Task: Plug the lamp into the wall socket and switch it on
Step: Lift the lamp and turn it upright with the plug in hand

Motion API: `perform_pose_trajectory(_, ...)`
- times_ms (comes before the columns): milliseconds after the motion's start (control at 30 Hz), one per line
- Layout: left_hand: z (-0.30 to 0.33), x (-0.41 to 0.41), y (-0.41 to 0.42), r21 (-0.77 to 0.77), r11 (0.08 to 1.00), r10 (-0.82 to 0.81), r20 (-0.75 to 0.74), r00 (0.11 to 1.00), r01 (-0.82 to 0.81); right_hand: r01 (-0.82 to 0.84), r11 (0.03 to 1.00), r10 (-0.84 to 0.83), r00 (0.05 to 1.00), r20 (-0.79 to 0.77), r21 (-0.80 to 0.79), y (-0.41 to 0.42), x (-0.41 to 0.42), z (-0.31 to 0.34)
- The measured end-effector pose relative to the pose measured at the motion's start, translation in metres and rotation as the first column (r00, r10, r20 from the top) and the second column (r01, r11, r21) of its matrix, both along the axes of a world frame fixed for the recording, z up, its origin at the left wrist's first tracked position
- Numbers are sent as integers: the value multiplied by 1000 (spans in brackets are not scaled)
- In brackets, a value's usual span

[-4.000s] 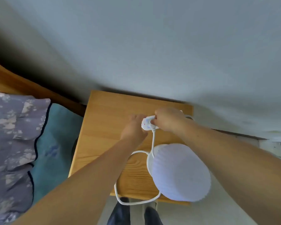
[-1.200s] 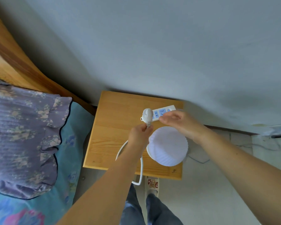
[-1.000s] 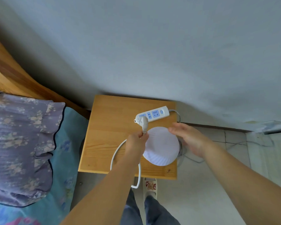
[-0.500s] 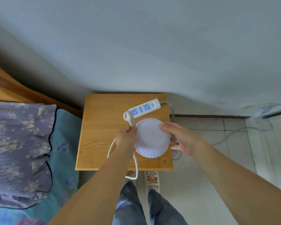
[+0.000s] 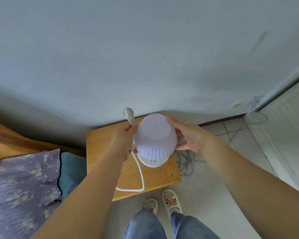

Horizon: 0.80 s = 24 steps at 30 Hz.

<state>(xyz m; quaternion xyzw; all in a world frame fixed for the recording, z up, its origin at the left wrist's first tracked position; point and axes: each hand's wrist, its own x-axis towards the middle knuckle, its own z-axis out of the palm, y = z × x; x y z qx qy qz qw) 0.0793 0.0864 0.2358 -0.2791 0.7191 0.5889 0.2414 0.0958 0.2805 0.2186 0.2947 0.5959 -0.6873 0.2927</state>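
The white lamp with a ribbed shade is held between both hands above the wooden nightstand, tilted so that its round base shows below the shade. My left hand pinches the white cord just under the plug, which points up in front of the wall, and presses against the shade's left side. My right hand cups the shade's right side with spread fingers. The cord loops down over the nightstand's front edge. The power strip is hidden behind the lamp.
A bed with a purple flowered pillow lies left of the nightstand. Grey cables are tangled on the tiled floor to its right. My slippered feet stand in front. A white panel is at the far right.
The lamp has come up off the nightstand and tipped toward me, gripped by both hands. The plug rose with my left hand. The power strip, visible before, is now covered.
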Motion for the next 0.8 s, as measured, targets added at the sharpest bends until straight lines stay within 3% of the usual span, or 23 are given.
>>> perform_pose_trajectory(200, 25, -14, 23, -16, 967, -254, -89, 963, 253, 237, 971, -237, 972, -3, 15, 14, 29, 33)
perform_pose_trajectory(367, 48, -10, 41, -36, 878, -474, -196, 858, 477, 420, 907, -417, 905, -84, 28, 21, 70, 57)
perform_pose_trajectory(500, 66, 1, 61, -59, 750, -650, -246, 719, 659, 566, 821, -554, 821, -142, 70, 19, 119, 70)
perform_pose_trajectory(800, 95, 95, 146, -15, 407, -878, -281, 387, 913, 870, 488, -850, 493, -185, 74, 35, 263, 94)
